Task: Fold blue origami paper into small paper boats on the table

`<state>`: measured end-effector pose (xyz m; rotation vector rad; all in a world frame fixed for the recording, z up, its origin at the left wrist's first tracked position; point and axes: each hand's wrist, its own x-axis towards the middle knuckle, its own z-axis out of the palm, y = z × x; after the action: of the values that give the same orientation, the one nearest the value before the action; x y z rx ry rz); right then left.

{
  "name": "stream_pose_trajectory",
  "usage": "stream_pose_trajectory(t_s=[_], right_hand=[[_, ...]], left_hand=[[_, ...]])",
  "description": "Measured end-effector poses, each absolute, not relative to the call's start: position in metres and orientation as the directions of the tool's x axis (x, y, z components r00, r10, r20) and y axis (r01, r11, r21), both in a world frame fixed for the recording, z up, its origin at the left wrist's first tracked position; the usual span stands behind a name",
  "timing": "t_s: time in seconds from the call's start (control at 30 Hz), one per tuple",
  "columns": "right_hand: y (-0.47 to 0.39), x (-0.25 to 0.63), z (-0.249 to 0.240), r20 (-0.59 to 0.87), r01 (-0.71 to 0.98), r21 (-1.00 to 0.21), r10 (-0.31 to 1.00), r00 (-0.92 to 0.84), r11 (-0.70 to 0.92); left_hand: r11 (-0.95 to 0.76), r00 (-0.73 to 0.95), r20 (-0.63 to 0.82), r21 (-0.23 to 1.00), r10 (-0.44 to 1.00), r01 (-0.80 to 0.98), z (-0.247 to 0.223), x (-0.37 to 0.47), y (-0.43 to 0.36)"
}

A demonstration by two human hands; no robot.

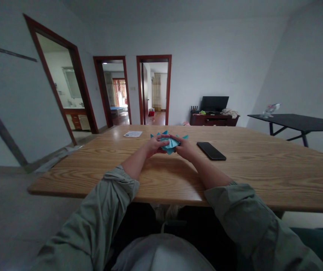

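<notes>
A light blue piece of folded paper (169, 144) with several pointed tips is held between my two hands, just above the wooden table (116, 180). My left hand (155, 146) grips its left side, the fingers bent over the top and under it. On the right side, my right hand (183, 146) holds the paper with its fingers along the upper edge. The fingertips of both hands come close together over the top of the paper. Parts of the paper are hidden behind the fingers.
A black phone (211, 151) lies on the table right of my right hand. A small printed card (133, 134) lies farther back on the left. Beyond the table stand a black table (299, 122) and a television (214, 104) on a dark cabinet.
</notes>
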<state>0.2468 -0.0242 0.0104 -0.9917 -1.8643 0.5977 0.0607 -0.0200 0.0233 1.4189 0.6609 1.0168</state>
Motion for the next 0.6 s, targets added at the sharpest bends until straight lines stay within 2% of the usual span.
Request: stream_pose_trajectory(t_s=[0.1,0.17,0.3,0.4,0.6], right_hand=[[-0.034,0.246,0.016,0.367,0.366,-0.809,0.882,-0.297,0.460],[-0.036,0.246,0.019,0.283,0.281,-0.882,0.902,-0.325,0.378],[-0.030,0.248,0.020,0.262,0.111,-0.950,0.941,-0.215,0.290],[-0.023,0.250,0.016,0.296,0.169,-0.934,0.946,-0.135,0.316],[-0.019,0.252,0.010,0.335,0.292,-0.875,0.918,-0.212,0.387]], left_hand=[[-0.208,0.392,0.274,0.957,0.878,-0.204,0.020,0.061,-0.015],[-0.229,0.336,0.290,0.951,0.896,-0.209,0.018,0.061,-0.012],[-0.232,0.263,0.276,0.955,0.924,-0.185,0.018,0.061,-0.008],[-0.241,0.263,0.272,0.960,0.926,-0.146,0.018,0.061,-0.008],[-0.217,0.369,0.191,0.976,0.910,0.031,0.017,0.060,-0.010]])
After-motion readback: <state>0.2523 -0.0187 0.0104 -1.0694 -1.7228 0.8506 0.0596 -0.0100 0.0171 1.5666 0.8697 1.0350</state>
